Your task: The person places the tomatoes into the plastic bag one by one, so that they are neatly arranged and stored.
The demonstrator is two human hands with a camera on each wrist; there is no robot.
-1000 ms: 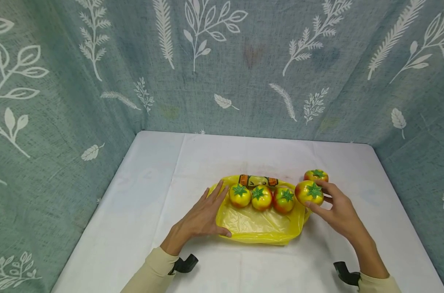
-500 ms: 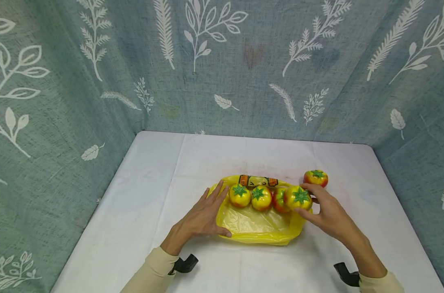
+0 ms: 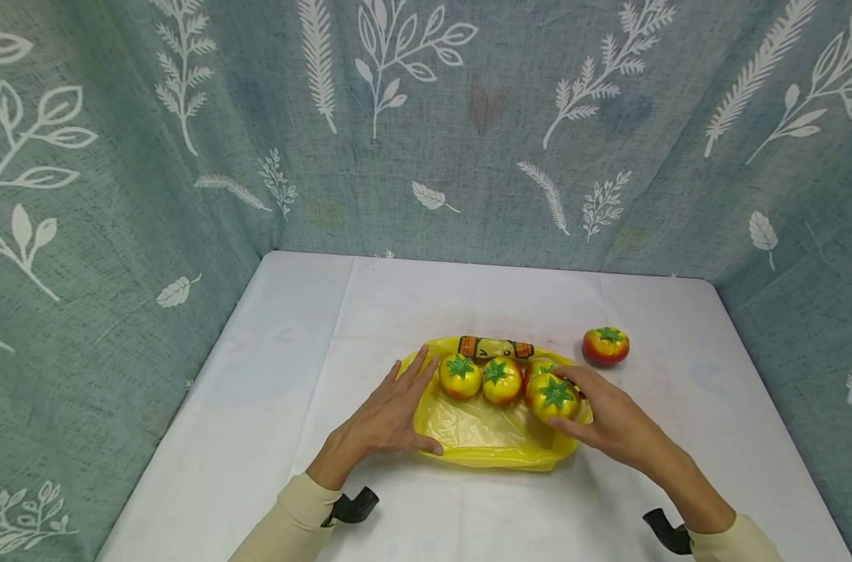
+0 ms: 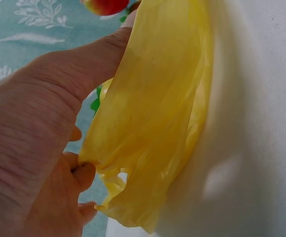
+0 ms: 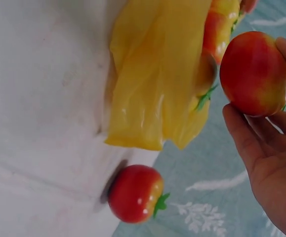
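A yellow plastic bag [image 3: 492,425] lies spread open on the table, its rim standing up round several toy tomatoes. These are yellow on top, red below, with green star-shaped leaves. A left tomato [image 3: 460,377] and a middle tomato [image 3: 502,382] stand in a row along the bag's far side. My right hand [image 3: 615,414] pinches another tomato [image 3: 554,396] between thumb and fingers, over the bag's right part. It partly hides a third tomato [image 3: 538,367] in the row. My left hand [image 3: 387,414], fingers spread and straight, rests against the bag's left rim [image 4: 147,108].
One more tomato [image 3: 605,346] sits on the white tablecloth [image 3: 314,328] beyond the bag's right end. A leaf-patterned green curtain [image 3: 426,156] closes off the back and sides. Black wrist mounts [image 3: 356,505] stick out near both sleeves.
My right hand has carried its tomato left and toward me, from the bag's right edge to over its inside. The left hand stays where it was.
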